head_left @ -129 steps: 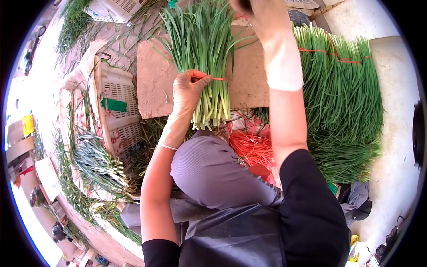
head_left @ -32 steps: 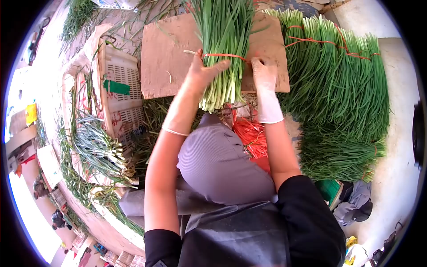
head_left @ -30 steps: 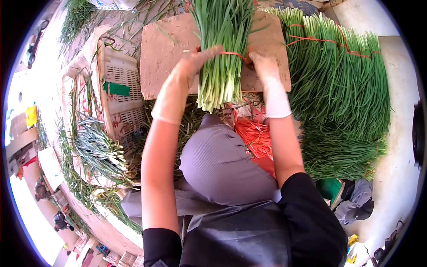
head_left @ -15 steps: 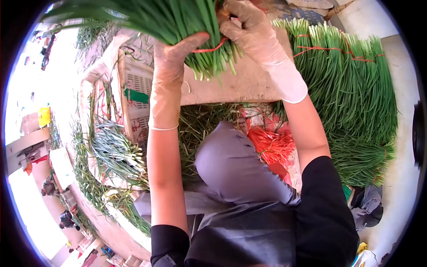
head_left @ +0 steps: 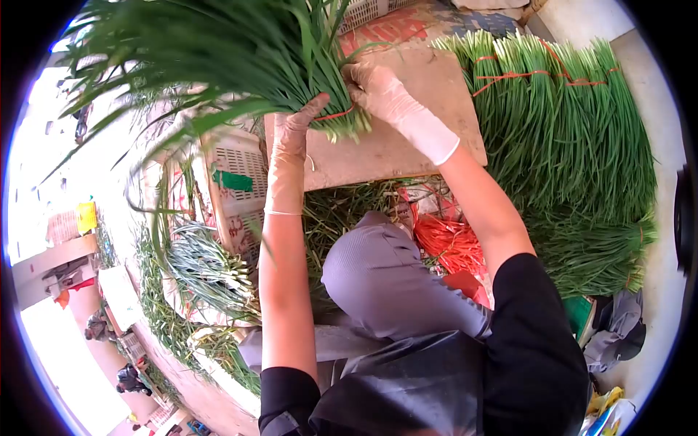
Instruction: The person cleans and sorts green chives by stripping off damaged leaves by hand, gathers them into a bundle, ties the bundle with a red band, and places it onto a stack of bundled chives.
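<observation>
A large bunch of long green leafy stalks (head_left: pixel 269 58) is tilted above the brown board (head_left: pixel 414 138), its leaves fanning out to the upper left. A red band (head_left: pixel 336 115) circles it near the pale cut ends. My left hand (head_left: pixel 298 127), in a thin glove, grips the bunch from the left, thumb across the front by the band. My right hand (head_left: pixel 369 86), also gloved, is closed against the bunch's right side; its fingertips are partly hidden behind the stalks.
Banded green bunches (head_left: pixel 567 138) stand in a row on the right. Red strips (head_left: pixel 451 243) lie beside my knee (head_left: pixel 378 269). A white crate (head_left: pixel 236 174) with green tape is on the left, near loose leafy stalks (head_left: pixel 207 265). Cuttings litter the floor.
The bunch, earlier upright on the board, has been lifted and tipped with its leaves to the left. Both hands moved with it, and the red band now wraps it.
</observation>
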Motion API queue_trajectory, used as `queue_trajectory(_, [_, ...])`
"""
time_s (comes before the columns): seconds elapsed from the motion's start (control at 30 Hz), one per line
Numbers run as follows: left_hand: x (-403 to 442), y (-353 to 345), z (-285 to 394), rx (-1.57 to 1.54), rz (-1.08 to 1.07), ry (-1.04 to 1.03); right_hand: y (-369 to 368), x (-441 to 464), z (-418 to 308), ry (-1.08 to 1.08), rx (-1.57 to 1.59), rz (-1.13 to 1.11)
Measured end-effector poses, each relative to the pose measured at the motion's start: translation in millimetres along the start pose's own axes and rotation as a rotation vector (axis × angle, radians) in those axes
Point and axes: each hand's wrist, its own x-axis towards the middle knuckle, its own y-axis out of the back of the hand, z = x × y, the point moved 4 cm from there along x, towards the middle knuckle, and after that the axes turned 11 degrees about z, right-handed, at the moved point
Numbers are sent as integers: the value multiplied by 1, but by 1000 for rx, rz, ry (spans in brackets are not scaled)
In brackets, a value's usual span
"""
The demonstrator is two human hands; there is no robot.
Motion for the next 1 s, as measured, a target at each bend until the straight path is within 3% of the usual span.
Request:
queue_trajectory(0.07, [1,-1,30,28,60,-14,4,-7,-17,-28,-19,-10])
queue_trajectory(0.17, [12,15,41,56,-97,275,12,-24,-49,52,88,87])
queue_trajectory(0.23, [7,15,33,154,-145,352,9,-38,-52,-494,241,10])
queue_trajectory(0.27, [7,13,25,242,-211,408,1,-46,-46,-503,243,2])
queue_trajectory(0.3, [11,16,7,242,-210,419,-10,-59,-34,-452,-10,24])
queue_trajectory(0.33, [14,28,-27,556,-142,351,-19,-72,-24,-397,-263,44])
queue_trajectory(0.37, [12,40,-54,868,-72,271,-29,-83,-17,-405,-263,38])
queue_trajectory(0.4, [-3,48,-50,950,89,-146,-38,-89,-12,-415,-360,86])
queue_trajectory(0.43, [-27,46,-30,930,219,-412,-44,-91,-10,-429,-456,135])
queue_trajectory(0.5, [-71,40,-1,974,246,-394,-43,-82,-22,-381,-508,158])
queue_trajectory(0.57, [-104,39,-5,1004,128,-614,-47,-78,-24,-265,-496,210])
queue_trajectory(0.7, [-118,44,-25,1202,162,-643,-57,-82,-16,-401,-305,105])
queue_trajectory(0.93, [-115,44,-31,1284,281,-691,-65,-83,-11,-336,-176,168])
queue_trajectory(1.0, [-113,47,-33,1346,273,-623,-69,-83,-10,-343,-186,171])
